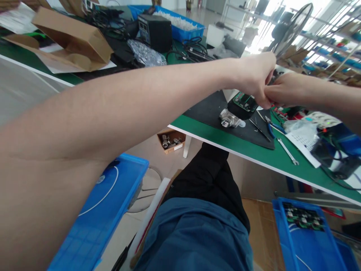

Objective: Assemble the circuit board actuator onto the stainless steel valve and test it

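Note:
Above the green workbench, my left hand and my right hand meet, their fingers closed and pressed together. Something dark shows between them, but the hands hide most of it. Just below and beside my left hand, a black housing lies on the dark mat, with a green circuit board in its open face. A shiny metal pipe fitting adjoins the housing at its near side. To the right lie a thin dark tool, blue-handled pliers and a wrench.
An open cardboard box, a black power unit, cables and a blue crate occupy the bench's left and back. Papers lie at right. Blue bins stand below, and a fan rises behind.

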`<state>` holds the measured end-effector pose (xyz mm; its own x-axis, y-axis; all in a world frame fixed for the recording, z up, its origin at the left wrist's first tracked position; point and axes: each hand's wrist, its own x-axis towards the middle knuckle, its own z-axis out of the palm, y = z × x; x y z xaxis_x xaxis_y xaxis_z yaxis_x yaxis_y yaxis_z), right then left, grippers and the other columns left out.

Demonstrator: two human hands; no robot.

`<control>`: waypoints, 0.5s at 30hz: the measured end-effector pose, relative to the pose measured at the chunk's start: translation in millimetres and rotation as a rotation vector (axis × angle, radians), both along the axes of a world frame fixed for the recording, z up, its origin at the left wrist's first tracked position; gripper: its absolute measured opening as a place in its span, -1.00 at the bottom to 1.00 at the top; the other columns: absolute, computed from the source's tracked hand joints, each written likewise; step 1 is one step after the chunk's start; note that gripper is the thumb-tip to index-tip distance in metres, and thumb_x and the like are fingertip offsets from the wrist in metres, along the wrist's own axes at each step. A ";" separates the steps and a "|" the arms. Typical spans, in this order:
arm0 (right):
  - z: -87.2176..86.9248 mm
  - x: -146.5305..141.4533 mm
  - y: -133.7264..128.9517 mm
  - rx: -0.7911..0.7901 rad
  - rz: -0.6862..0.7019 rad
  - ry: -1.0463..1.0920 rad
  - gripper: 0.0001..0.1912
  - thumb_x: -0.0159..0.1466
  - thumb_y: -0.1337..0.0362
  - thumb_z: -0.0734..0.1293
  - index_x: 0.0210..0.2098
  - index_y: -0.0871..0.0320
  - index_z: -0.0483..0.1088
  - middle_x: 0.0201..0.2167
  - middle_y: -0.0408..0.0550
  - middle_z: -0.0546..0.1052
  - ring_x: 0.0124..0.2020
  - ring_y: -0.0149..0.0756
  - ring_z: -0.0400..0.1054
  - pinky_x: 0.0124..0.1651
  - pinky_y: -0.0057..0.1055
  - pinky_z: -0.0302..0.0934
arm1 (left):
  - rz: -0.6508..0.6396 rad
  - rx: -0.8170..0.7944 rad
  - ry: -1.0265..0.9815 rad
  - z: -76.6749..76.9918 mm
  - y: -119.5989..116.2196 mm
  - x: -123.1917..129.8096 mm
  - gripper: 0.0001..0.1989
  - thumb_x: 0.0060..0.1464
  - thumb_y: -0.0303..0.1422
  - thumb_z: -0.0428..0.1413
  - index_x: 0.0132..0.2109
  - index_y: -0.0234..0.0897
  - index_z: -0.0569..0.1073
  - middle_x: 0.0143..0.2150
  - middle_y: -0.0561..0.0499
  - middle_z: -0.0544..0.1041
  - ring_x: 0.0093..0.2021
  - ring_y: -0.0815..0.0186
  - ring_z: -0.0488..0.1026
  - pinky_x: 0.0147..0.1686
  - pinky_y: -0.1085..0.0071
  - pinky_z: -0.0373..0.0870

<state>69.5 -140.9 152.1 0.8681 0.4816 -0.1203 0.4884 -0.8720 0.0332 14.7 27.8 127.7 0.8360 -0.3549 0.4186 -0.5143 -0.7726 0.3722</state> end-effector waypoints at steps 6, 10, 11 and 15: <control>11.5 2.5 -20.0 0.168 0.099 0.208 -0.45 0.38 -0.13 0.34 -0.44 0.23 0.55 -0.54 0.05 0.51 -0.54 -0.36 0.26 -0.40 -0.23 0.14 | 0.102 0.135 0.030 11.9 -13.0 -5.7 -0.78 -0.14 -0.23 0.44 -0.31 -0.17 0.67 -0.39 -0.03 0.61 -0.37 0.23 0.38 -0.29 0.14 0.29; 7.1 -0.5 -47.1 0.456 0.302 0.361 -0.47 0.17 -0.23 0.54 -0.15 0.08 0.64 -0.30 0.00 0.65 -0.36 -0.21 0.44 -0.34 -0.26 0.28 | 0.080 0.133 0.115 15.7 -11.9 -7.0 -0.71 -0.20 -0.30 0.44 -0.24 -0.17 0.68 -0.34 -0.04 0.62 -0.22 0.06 0.52 -0.13 0.11 0.36; 0.9 -2.4 -51.8 0.522 0.349 0.344 -0.45 0.10 -0.20 0.60 -0.09 0.04 0.64 -0.26 -0.03 0.66 -0.30 -0.16 0.47 -0.29 -0.25 0.31 | 0.062 0.121 0.116 15.7 -10.9 -6.6 -0.68 -0.22 -0.33 0.44 -0.21 -0.18 0.67 -0.32 -0.03 0.63 -0.18 0.04 0.55 -0.11 0.13 0.37; -37.3 -14.4 -55.2 0.765 0.355 0.160 -0.49 0.10 -0.03 0.64 -0.02 0.04 0.64 -0.09 -0.03 0.68 -0.15 -0.04 0.51 -0.06 -0.12 0.37 | 0.002 0.061 0.101 13.3 -5.7 -2.3 -0.49 -0.26 -0.43 0.42 -0.06 -0.17 0.56 -0.21 0.01 0.62 -0.11 0.07 0.59 -0.10 0.23 0.39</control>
<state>55.1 -196.0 114.8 0.6508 0.7202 0.2404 0.6853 -0.4209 -0.5943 12.4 22.1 141.0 0.8733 -0.3758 0.3100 -0.4754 -0.7963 0.3740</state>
